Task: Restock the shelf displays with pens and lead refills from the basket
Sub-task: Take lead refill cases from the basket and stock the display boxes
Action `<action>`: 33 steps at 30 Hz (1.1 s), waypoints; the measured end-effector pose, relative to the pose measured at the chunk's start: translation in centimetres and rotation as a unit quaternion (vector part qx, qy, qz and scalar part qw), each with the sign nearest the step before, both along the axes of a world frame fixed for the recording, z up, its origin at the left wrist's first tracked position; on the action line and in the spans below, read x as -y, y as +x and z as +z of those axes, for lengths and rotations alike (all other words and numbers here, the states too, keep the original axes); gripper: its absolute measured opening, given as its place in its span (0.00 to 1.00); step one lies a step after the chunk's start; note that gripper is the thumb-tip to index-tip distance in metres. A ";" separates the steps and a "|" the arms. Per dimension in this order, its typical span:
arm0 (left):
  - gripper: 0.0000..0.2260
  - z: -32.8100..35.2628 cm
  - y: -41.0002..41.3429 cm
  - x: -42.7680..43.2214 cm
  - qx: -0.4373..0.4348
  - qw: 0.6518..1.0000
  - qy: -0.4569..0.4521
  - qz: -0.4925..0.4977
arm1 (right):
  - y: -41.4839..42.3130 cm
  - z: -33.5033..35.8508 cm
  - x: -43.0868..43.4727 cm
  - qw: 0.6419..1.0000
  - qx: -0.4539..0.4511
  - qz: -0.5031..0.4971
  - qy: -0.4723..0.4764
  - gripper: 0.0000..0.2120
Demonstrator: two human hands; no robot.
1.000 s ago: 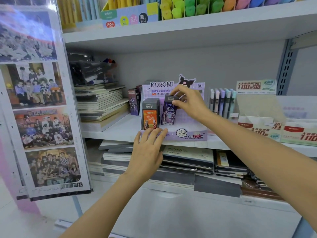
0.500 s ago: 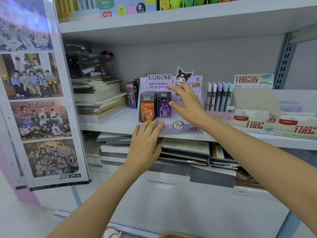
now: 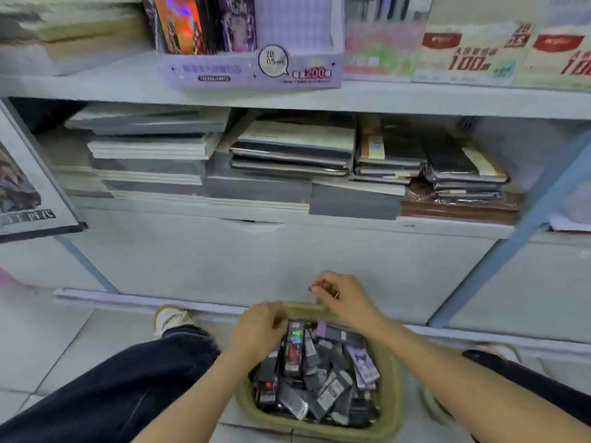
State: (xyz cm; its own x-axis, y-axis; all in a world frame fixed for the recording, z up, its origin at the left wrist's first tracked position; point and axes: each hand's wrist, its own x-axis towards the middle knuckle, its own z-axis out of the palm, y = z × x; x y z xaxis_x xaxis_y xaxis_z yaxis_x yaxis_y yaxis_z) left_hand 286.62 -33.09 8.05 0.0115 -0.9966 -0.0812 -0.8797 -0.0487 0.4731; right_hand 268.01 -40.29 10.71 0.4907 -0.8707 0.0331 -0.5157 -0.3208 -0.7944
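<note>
- Head view, hands: the left hand (image 3: 259, 330) hung over the basket (image 3: 392, 372) at its 10 o'clock rim, with the fingers curled inward.
- Its fingertips met the top of an upright lead refill box (image 3: 293, 348). Blur hid whether they pinched that box or only touched it.
- The right hand (image 3: 347, 302) hovered above the basket's 12 o'clock rim, with its fingers bent and the tips drawn together. I could not tell whether anything sat between them.
- The two hands were near each other but apart, and both forearms reached in from 6 o'clock.
- Task's things: the green woven basket stood on the tiled floor (image 3: 41, 340) at the frame's 6 o'clock. It was heaped with loose refill boxes (image 3: 329, 388) in dark grey and purple, lying at all angles.
- The purple display box (image 3: 252, 71) stood at 12 o'clock on the white shelf (image 3: 96, 87). An orange pack (image 3: 180, 24) and a purple pack (image 3: 238, 24) stood upright in its left part.
- Around: red-and-white refill cartons (image 3: 473, 55) stood at 1 o'clock on the same shelf, just beside the display.
- Stacks of notebooks (image 3: 153, 148) filled the shelf below, from 10 to 2 o'clock.
- A poster (image 3: 22, 193) leaned at 9 o'clock.
- A dark trouser leg (image 3: 128, 385) lay at 7 o'clock, ending in a pale shoe (image 3: 171, 318) just left of the basket.
- Nothing stood between the hands and the basket's contents.
</note>
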 end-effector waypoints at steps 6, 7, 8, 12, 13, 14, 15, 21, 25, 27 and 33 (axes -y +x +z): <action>0.27 -10.9 1.4 -2.3 0.071 0.991 0.101 0.051 | -1.2 -11.8 -0.3 0.982 -0.062 -0.027 0.173 0.06; 0.29 -11.9 1.7 -2.6 0.081 0.989 0.110 0.048 | -0.7 -13.0 -0.1 0.977 -0.070 -0.027 0.200 0.07; 0.29 -12.8 1.9 -2.9 0.094 0.989 0.110 0.041 | -0.2 -14.0 0.1 0.971 -0.084 -0.033 0.223 0.11; 0.28 -14.4 2.0 -3.7 0.081 0.995 0.032 0.039 | 2.4 -17.3 1.1 0.962 -0.143 -0.024 0.233 0.18; 0.27 -14.7 2.1 -3.8 0.074 0.996 0.013 0.043 | 3.1 -17.8 1.2 0.961 -0.154 -0.029 0.227 0.17; 0.26 -14.9 2.2 -3.9 0.068 0.997 0.002 0.047 | 3.8 -18.3 1.2 0.961 -0.155 -0.046 0.225 0.21; 0.25 -15.0 2.2 -3.9 0.064 0.997 0.000 0.048 | 4.4 -18.8 1.2 0.961 -0.154 -0.064 0.219 0.21; 0.18 -14.8 2.4 -3.6 0.060 0.996 -0.021 0.057 | 5.0 -18.7 0.7 0.964 -0.130 -0.075 0.217 0.18; 0.14 -13.3 1.7 -2.3 -0.045 0.992 -0.051 0.104 | 2.7 -16.8 1.2 0.959 -0.023 -0.091 0.267 0.10; 0.15 -11.7 0.6 -1.4 -0.245 0.957 0.003 0.158 | 2.2 -15.3 1.2 0.944 0.064 -0.081 0.313 0.10; 0.13 -9.0 0.0 0.1 -0.597 0.752 0.191 0.203 | 4.0 -12.2 0.4 0.936 0.149 -0.010 0.320 0.04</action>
State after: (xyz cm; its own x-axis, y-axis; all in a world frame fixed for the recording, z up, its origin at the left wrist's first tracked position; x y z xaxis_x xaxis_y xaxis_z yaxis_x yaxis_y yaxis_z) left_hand 286.63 -33.16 -1.00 0.0002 -0.8320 -0.5548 0.2849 -0.5318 0.7975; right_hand 271.97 -40.67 -1.50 0.5269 -0.7681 -0.3639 -0.2405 0.2760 -0.9306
